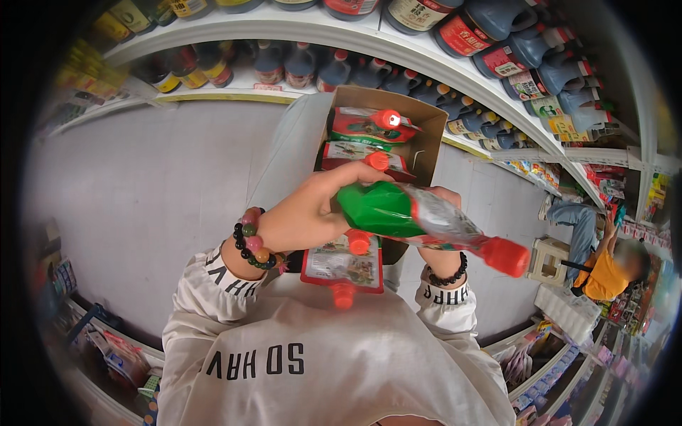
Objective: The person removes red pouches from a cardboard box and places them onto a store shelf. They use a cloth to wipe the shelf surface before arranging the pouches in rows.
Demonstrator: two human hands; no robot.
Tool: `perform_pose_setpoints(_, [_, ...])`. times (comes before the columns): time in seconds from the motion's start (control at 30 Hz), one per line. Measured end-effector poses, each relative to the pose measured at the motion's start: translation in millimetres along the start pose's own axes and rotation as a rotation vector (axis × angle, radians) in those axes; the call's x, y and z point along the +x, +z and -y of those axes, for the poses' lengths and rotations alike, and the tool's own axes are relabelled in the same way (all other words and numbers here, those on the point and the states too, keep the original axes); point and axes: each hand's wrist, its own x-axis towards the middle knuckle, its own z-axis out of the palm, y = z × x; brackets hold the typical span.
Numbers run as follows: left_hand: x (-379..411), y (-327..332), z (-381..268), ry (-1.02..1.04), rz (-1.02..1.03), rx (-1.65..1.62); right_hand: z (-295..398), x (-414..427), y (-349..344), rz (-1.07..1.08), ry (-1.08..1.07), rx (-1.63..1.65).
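My left hand (303, 215) grips the green bottom end of a spouted pouch (415, 215) with a red screw cap, held lengthwise above a box. My right hand (445, 199) is mostly hidden behind that pouch; its fingertips show at the pouch's far edge, and whether they close on it is unclear. Below, an open cardboard box (439, 139) rests by my legs and holds several pouches with red caps, such as a red and green pouch (354, 128). One more pouch (341, 266) lies at the near end, against my shirt.
Ahead, white shelves (298, 26) carry rows of dark sauce bottles and jugs (525, 53). To the right, a person in an orange top (605, 277) is near a beige plastic stool (549, 261) and a plastic-wrapped white pack (567, 314). Lower shelves with packets stand at both rear sides.
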Motion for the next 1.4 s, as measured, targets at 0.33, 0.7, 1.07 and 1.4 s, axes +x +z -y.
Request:
perform_pose_setpoints(0.33, [-23,-8,25,0.089,-0.215,0.521,16,22,-2,0.234,-0.053,-0.219])
perform_pose_setpoints(0.7, [-25,-18,21,0.168,-0.187,0.798,35,28,-2,0.268,-0.014,-0.505])
perform_pose_setpoints(1.07, [-11,-20,22,0.121,-0.225,1.074,13,35,9,0.366,0.012,-0.596])
perform_pose_setpoints(1.4, [-30,-23,20,-0.013,-0.24,0.628,13,56,-12,-0.009,0.143,-0.012])
